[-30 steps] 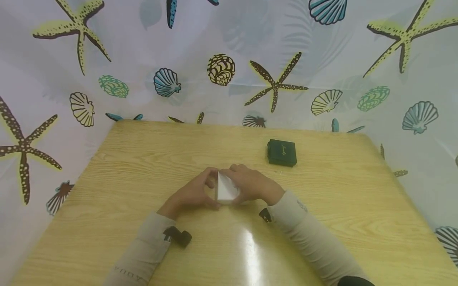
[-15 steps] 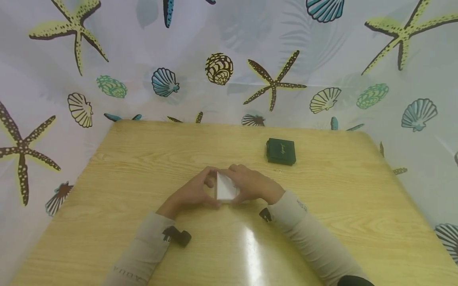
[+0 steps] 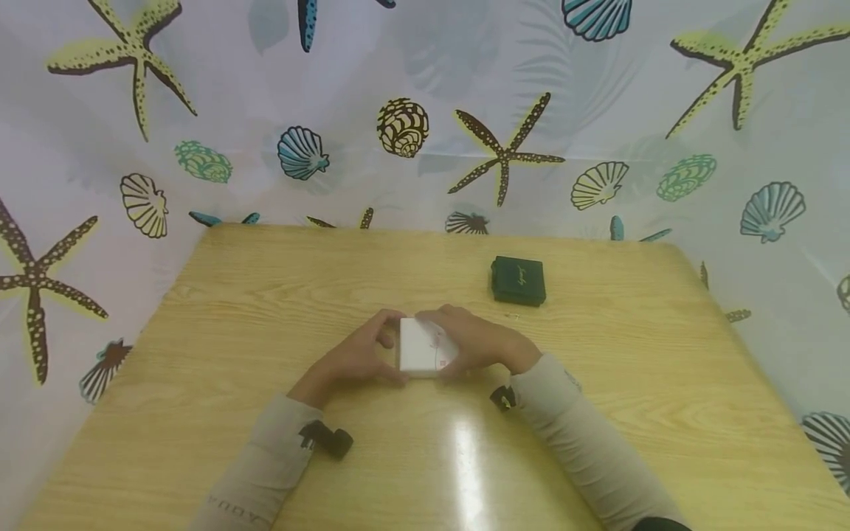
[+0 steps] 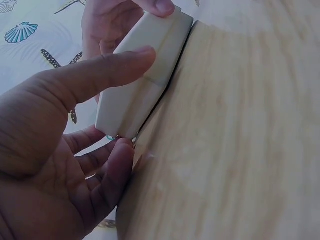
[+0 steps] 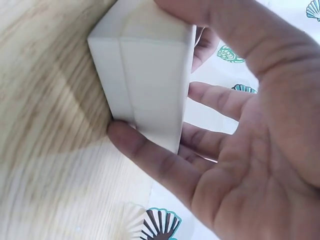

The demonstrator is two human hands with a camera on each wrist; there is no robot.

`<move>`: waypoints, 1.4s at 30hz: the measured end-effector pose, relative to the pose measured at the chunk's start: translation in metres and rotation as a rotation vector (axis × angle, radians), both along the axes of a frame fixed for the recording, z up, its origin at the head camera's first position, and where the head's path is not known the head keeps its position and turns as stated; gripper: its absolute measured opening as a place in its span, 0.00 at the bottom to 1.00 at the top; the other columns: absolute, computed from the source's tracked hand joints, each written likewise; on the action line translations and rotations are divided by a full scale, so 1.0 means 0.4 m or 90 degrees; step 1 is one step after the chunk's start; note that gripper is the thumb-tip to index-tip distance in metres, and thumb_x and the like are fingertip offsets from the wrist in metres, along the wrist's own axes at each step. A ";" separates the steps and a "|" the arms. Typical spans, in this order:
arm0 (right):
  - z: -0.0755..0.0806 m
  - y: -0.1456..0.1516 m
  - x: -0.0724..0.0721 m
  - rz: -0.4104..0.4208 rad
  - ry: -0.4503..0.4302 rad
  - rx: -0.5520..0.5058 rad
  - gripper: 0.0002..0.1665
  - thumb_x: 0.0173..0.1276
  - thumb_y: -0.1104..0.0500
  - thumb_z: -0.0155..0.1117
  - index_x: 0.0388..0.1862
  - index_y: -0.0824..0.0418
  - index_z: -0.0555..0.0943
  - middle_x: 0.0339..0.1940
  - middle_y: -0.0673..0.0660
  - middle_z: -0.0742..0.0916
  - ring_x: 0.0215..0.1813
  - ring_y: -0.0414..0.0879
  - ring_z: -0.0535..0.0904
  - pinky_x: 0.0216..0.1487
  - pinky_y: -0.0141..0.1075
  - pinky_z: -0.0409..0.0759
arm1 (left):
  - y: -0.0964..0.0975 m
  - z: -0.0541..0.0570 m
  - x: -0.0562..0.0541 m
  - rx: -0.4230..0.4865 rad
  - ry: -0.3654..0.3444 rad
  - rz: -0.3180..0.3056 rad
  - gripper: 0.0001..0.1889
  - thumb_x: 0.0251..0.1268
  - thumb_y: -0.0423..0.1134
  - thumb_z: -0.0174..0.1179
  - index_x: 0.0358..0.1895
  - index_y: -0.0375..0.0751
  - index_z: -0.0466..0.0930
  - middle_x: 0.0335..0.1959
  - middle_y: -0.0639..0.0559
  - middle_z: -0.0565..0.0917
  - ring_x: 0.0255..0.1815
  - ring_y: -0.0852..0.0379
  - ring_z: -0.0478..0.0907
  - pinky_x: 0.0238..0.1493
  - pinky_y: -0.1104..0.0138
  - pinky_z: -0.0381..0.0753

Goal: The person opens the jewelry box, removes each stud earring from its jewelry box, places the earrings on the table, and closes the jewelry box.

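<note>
A small white box [image 3: 418,345] with a pink print on its top lies on the wooden table, between both hands. My left hand [image 3: 361,355] holds its left end, thumb on the near side and fingers at the far side. From the right, my right hand [image 3: 479,341] grips the other end the same way, covering part of the lid. A seam runs along the side of the white box [image 5: 155,80] in the right wrist view. In the left wrist view, the left thumb [image 4: 115,70] lies along the side wall.
A dark green box [image 3: 519,281] with gold lettering sits farther back, right of the hands. The wooden table [image 3: 299,273] meets a shell-and-starfish printed cloth [image 3: 358,177] behind and at both sides. A small fleck lies just in front of the green box.
My right hand has slid a little to the right along the white box, baring more of its top and the pink print. The left hand stays nearly in place.
</note>
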State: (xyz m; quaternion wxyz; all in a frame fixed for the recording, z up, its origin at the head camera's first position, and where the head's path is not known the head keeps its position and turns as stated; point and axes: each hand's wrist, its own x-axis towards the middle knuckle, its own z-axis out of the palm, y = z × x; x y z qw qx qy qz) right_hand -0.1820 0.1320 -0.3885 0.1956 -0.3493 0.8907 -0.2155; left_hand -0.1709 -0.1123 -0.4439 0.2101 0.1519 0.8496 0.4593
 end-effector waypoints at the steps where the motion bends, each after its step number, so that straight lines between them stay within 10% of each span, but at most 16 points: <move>1: -0.001 0.001 -0.001 0.000 0.000 -0.003 0.56 0.48 0.55 0.81 0.75 0.57 0.64 0.58 0.58 0.78 0.54 0.47 0.71 0.54 0.38 0.74 | 0.000 0.000 0.000 0.001 -0.002 0.002 0.54 0.37 0.46 0.83 0.72 0.56 0.60 0.66 0.46 0.72 0.60 0.47 0.75 0.55 0.55 0.80; 16: 0.007 0.039 -0.047 0.005 -0.011 -0.045 0.57 0.47 0.58 0.82 0.76 0.60 0.64 0.66 0.62 0.73 0.57 0.48 0.69 0.56 0.36 0.75 | 0.027 0.041 -0.039 0.006 -0.011 0.008 0.54 0.37 0.41 0.83 0.71 0.53 0.59 0.59 0.47 0.77 0.52 0.48 0.77 0.50 0.59 0.79; 21: 0.031 0.058 -0.084 -0.019 -0.045 -0.045 0.57 0.49 0.59 0.81 0.77 0.59 0.63 0.67 0.63 0.71 0.58 0.50 0.69 0.60 0.41 0.78 | 0.044 0.061 -0.087 0.022 -0.001 -0.020 0.52 0.40 0.38 0.81 0.72 0.50 0.58 0.68 0.49 0.70 0.56 0.47 0.78 0.60 0.54 0.77; 29: 0.084 0.088 -0.156 -0.046 -0.040 -0.011 0.58 0.48 0.61 0.81 0.77 0.60 0.62 0.68 0.66 0.70 0.58 0.54 0.72 0.60 0.46 0.81 | 0.096 0.095 -0.183 0.022 -0.035 -0.037 0.52 0.44 0.32 0.78 0.73 0.48 0.55 0.71 0.46 0.65 0.60 0.42 0.78 0.43 0.60 0.85; 42: 0.091 0.104 -0.254 -0.054 0.010 0.092 0.57 0.47 0.64 0.79 0.76 0.62 0.62 0.69 0.68 0.71 0.63 0.57 0.71 0.72 0.51 0.70 | 0.169 0.092 -0.302 0.019 -0.042 -0.054 0.49 0.46 0.24 0.72 0.72 0.42 0.52 0.72 0.41 0.64 0.55 0.45 0.81 0.46 0.64 0.82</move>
